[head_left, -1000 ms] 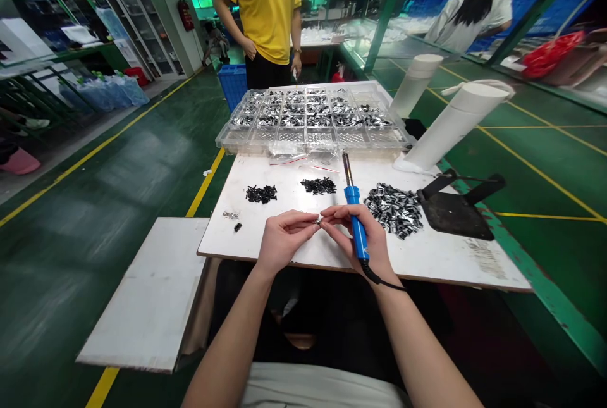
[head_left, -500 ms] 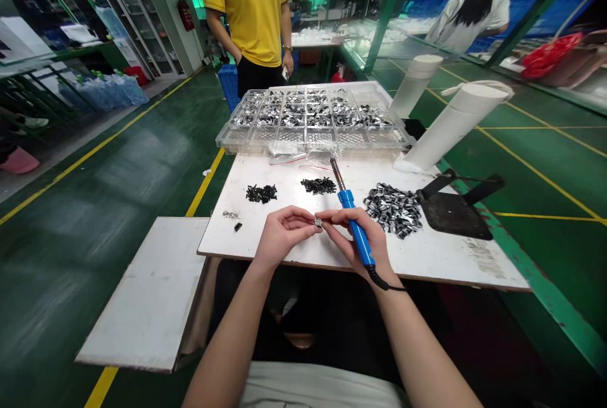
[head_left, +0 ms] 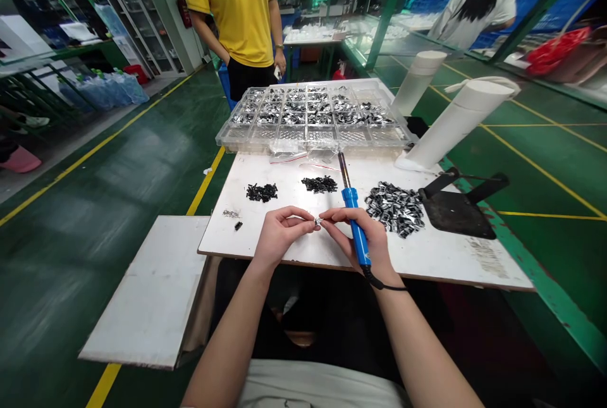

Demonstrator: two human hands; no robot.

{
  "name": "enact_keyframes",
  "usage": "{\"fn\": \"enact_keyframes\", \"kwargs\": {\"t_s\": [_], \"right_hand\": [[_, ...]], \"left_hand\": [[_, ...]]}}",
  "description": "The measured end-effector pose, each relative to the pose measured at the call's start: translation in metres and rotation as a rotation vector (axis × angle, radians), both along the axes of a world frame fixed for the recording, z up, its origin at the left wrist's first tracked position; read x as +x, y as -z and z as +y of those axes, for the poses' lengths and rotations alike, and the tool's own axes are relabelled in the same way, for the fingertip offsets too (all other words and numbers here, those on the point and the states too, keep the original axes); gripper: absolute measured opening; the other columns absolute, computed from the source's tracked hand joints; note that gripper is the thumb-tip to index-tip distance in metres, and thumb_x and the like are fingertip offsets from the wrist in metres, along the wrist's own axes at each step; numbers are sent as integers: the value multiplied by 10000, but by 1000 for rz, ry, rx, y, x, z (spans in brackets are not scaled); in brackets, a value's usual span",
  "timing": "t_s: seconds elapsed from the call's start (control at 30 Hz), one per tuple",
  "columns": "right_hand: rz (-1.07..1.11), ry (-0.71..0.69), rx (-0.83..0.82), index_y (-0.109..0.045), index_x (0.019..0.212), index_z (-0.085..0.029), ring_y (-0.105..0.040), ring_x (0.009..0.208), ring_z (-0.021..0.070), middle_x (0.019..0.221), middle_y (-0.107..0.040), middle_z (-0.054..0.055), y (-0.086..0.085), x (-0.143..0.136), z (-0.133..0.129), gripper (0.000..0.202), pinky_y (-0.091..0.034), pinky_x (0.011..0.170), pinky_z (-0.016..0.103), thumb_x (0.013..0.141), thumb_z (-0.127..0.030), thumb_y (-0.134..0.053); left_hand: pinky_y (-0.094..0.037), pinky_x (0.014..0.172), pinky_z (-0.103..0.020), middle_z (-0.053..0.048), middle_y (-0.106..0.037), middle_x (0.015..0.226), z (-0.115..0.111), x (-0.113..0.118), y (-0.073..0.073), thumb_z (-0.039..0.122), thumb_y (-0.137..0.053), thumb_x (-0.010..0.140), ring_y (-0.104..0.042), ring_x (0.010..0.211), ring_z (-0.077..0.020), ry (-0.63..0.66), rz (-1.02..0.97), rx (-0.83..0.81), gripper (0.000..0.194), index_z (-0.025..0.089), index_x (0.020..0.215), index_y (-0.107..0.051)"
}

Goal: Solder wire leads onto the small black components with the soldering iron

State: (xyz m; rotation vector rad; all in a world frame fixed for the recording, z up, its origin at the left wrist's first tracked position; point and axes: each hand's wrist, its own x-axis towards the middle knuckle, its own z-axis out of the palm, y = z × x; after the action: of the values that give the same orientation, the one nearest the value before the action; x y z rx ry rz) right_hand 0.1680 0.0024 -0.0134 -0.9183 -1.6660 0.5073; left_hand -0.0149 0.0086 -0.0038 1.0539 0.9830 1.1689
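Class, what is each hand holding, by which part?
Right hand: iron, by its blue handle. Left hand: shiny piece, right fingertips at it too; exact part too small to tell.

Two hands (head_left: 279,235) (head_left: 371,238), one soldering iron (head_left: 361,245) — one black stand (head_left: 458,215), two black piles (head_left: 262,192) (head_left: 319,184), one silver-black pile (head_left: 394,209) — two white tubes (head_left: 461,123) (head_left: 419,83)

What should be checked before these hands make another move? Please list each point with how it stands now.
1. Small metal part held: ok; it sits at the fingertips of the left hand and right hand.
2. Soldering iron gripped: ok; the right hand holds its blue handle.
3. Iron's tip clear of the plastic bags: cannot tell; they look close in this view.
4. Iron hot: cannot tell.
5. Cord off the arm: not ok; it crosses the right wrist.
6. Black pieces all piled: not ok; one black piece lies apart.
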Motion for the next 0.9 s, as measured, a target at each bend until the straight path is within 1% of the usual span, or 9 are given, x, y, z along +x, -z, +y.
{"fn": "enact_keyframes", "kwargs": {"t_s": [0.13, 0.23, 0.4, 0.6, 0.73, 0.83, 0.9], "right_hand": [[-10, 13, 16, -619, 987, -266, -763, 865, 198, 956, -765, 30, -1, 0, -1, 149, -630, 787, 331, 896, -219, -727], [-12, 17, 25, -620, 997, -268, -760, 856, 196, 950, -757, 27, -1, 0, -1, 162, -631, 769, 324, 893, -202, -727], [12, 14, 30, -612, 1002, -263, -763, 858, 187, 945, -747, 19, 0, -1, -1, 184, -639, 767, 306, 886, -185, -732], [41, -3, 3, -608, 1004, -266, -767, 872, 202, 943, -747, 23, 0, -1, -1, 189, -655, 780, 333, 882, -206, -740], [52, -11, 15, -602, 1010, -267, -765, 877, 198, 951, -746, 26, 1, -1, -1, 199, -655, 795, 340, 885, -193, -737], [37, -7, 19, -599, 1012, -270, -763, 874, 201, 951, -750, 31, 0, -1, -1, 192, -656, 795, 353, 891, -205, -732], [26, -2, 26, -598, 1010, -273, -762, 870, 200, 949, -751, 29, 0, -1, -1, 190, -654, 793, 352, 892, -204, -730]], "left_hand": [[-604, 843, -389, -94, -802, 780, -2, 2, -2, 309, -884, 694, -789, 811, -279, 12, 23, 4, 242, 137, 828, -778], [-605, 870, -389, -104, -812, 830, -3, 2, -3, 312, -874, 710, -788, 849, -279, 23, 30, 24, 241, 137, 854, -793], [-601, 890, -369, -99, -819, 887, -3, 2, -3, 307, -919, 646, -780, 893, -270, 18, 39, 9, 299, 140, 863, -799], [-603, 888, -387, -92, -818, 854, -2, 4, -3, 347, -917, 648, -777, 886, -276, -31, 72, -8, 324, 148, 879, -804], [-595, 883, -375, -82, -816, 852, -1, 3, -1, 353, -902, 672, -773, 870, -258, -8, 76, 7, 303, 158, 881, -800], [-595, 879, -374, -82, -812, 888, 0, 3, -1, 354, -904, 665, -767, 884, -255, 2, 61, 36, 298, 158, 860, -792], [-596, 885, -382, -86, -811, 889, 1, 3, -1, 355, -907, 658, -767, 888, -259, 3, 57, 26, 306, 153, 856, -791]]}}
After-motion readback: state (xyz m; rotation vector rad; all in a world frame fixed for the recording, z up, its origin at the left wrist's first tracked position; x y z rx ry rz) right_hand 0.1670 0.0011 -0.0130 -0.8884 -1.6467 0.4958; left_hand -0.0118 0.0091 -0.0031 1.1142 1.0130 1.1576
